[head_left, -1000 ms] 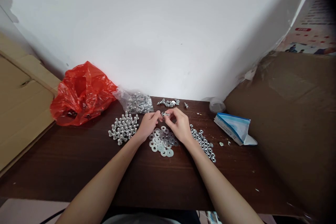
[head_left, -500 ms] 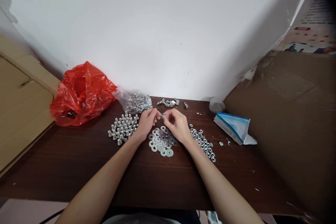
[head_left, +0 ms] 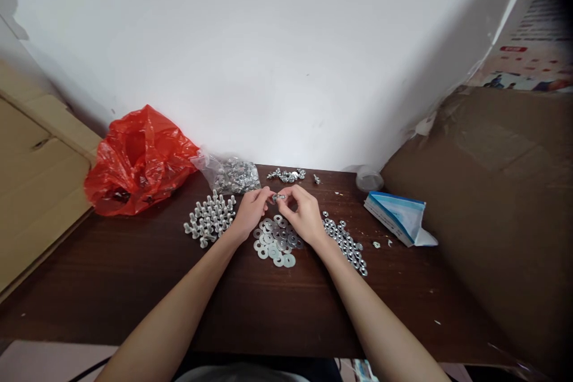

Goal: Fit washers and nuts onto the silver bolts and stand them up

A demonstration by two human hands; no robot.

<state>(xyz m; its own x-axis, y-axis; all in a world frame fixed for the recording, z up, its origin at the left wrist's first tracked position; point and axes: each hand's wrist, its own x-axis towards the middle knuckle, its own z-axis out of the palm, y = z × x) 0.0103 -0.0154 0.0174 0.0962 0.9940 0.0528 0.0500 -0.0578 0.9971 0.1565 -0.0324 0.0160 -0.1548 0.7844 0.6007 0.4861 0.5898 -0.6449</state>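
Between my hands, above the washers, is a small metal bolt (head_left: 280, 197) with what looks like a washer or nut on it. My left hand (head_left: 253, 210) pinches its left end, and my right hand (head_left: 303, 212) grips its right end with thumb and fingers. Flat washers (head_left: 273, 242) lie in a loose pile just below the hands. Bolts (head_left: 209, 218) stand in a cluster left of my left hand. Nuts (head_left: 350, 245) are spread to the right of my right wrist. Several assembled bolts (head_left: 286, 176) lie behind the hands.
A red plastic bag (head_left: 142, 161) and a clear bag of metal parts (head_left: 237, 175) sit at the back left. One bolt (head_left: 317, 179), a round clear container (head_left: 369, 179) and a blue-white packet (head_left: 398, 216) are on the right. Cardboard flanks the brown table (head_left: 268, 316).
The fingers of my left hand have shifted slightly around the small bolt. My right hand keeps nearly the same place, and the piles look unchanged.
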